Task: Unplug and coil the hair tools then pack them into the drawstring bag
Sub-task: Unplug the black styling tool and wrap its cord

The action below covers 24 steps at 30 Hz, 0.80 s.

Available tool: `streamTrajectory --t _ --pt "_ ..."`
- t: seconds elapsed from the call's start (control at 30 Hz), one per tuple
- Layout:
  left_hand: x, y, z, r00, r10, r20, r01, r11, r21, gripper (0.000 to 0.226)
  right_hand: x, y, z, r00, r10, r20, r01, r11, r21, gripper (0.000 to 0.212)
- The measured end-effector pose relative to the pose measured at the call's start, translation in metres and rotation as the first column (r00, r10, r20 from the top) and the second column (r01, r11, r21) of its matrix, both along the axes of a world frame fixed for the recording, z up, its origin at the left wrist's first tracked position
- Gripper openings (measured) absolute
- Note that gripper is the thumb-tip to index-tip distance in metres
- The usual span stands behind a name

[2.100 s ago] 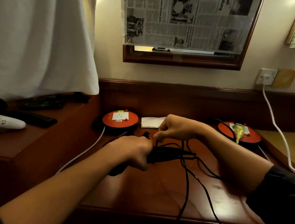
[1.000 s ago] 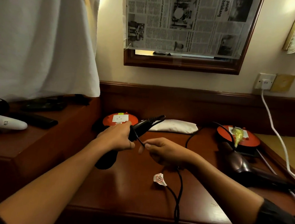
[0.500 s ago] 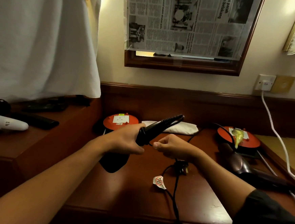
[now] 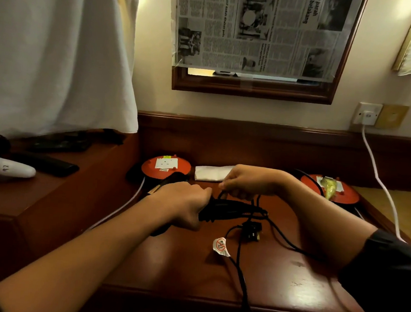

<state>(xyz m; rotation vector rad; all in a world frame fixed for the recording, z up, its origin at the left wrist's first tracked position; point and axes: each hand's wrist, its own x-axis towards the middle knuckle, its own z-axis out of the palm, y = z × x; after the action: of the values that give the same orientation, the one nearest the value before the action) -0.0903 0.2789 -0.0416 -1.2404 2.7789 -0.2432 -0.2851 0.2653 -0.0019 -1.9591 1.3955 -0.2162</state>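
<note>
Dark polished wood fills my view: a low desk [image 4: 171, 264] with a raised ledge to its left, where I see a white glove-like shape [image 4: 2, 168] and a black remote [image 4: 51, 164]. Further right, an orange cable reel [image 4: 165, 168] sits against the back panel. My left hand [image 4: 183, 204] is wrapped tight around the black hair tool [image 4: 230, 208], held level just above the desk. My right hand [image 4: 249, 182] is just beyond it, fingers curled and pinching the black cord [image 4: 240, 264], which loops over the tool and trails off the front edge. Its plug [image 4: 252, 231] lies loose beside a white tag [image 4: 220, 247]. A folded white cloth [image 4: 210, 173] lies behind my hands, a second reel [image 4: 344, 194] far right.
</note>
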Motion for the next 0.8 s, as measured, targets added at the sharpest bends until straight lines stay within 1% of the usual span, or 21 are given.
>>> streamTrajectory --t 0.13,0.2,0.3,0.4,0.47,0.53,0.6,0.67,0.7,0.8 --pt "-0.006 0.002 -0.004 0.989 0.142 0.037 -0.135 0.978 -0.160 0.039 0.024 0.005 0.014 0.986 -0.085 -0.146 0.079 0.996 -0.047 0.026" --pt "-0.006 0.001 -0.003 0.983 0.181 0.040 -0.169 0.963 -0.210 0.039 0.034 0.008 0.018 0.976 -0.099 -0.193 0.081 0.992 -0.099 0.029" --pt "-0.002 -0.003 -0.001 0.976 0.219 0.006 -0.207 0.933 -0.293 0.038 0.041 0.013 0.021 0.978 -0.132 -0.160 0.105 0.980 -0.170 0.035" --pt "0.002 -0.006 0.004 0.956 0.287 -0.052 -0.289 0.904 -0.316 0.039 0.047 0.015 0.020 0.981 -0.179 -0.077 0.160 0.966 -0.205 0.029" --pt "0.006 -0.008 0.009 0.946 0.315 -0.081 -0.324 0.889 -0.325 0.042 0.053 0.019 0.016 0.983 -0.183 -0.006 0.179 0.965 -0.192 0.026" --pt "0.011 -0.010 0.012 0.923 0.364 -0.125 -0.385 0.874 -0.297 0.049 0.058 0.024 0.012 0.986 -0.147 0.080 0.159 0.971 -0.177 0.024" --pt "0.015 -0.012 0.015 0.902 0.397 -0.169 -0.428 0.876 -0.225 0.055 0.058 0.028 0.005 0.973 -0.114 0.201 0.149 0.974 -0.168 0.024" --pt "0.018 -0.013 0.017 0.887 0.397 -0.234 -0.433 0.892 -0.128 0.052 0.054 0.029 -0.003 0.929 -0.121 0.349 0.162 0.983 -0.091 0.029" --pt "0.020 -0.013 0.017 0.878 0.396 -0.271 -0.429 0.900 -0.074 0.048 0.052 0.030 -0.007 0.911 -0.122 0.395 0.162 0.985 -0.068 0.031" --pt "0.023 -0.014 0.016 0.850 0.382 -0.364 -0.386 0.920 0.063 0.039 0.045 0.035 -0.021 0.892 -0.120 0.437 0.152 0.988 -0.041 0.038"
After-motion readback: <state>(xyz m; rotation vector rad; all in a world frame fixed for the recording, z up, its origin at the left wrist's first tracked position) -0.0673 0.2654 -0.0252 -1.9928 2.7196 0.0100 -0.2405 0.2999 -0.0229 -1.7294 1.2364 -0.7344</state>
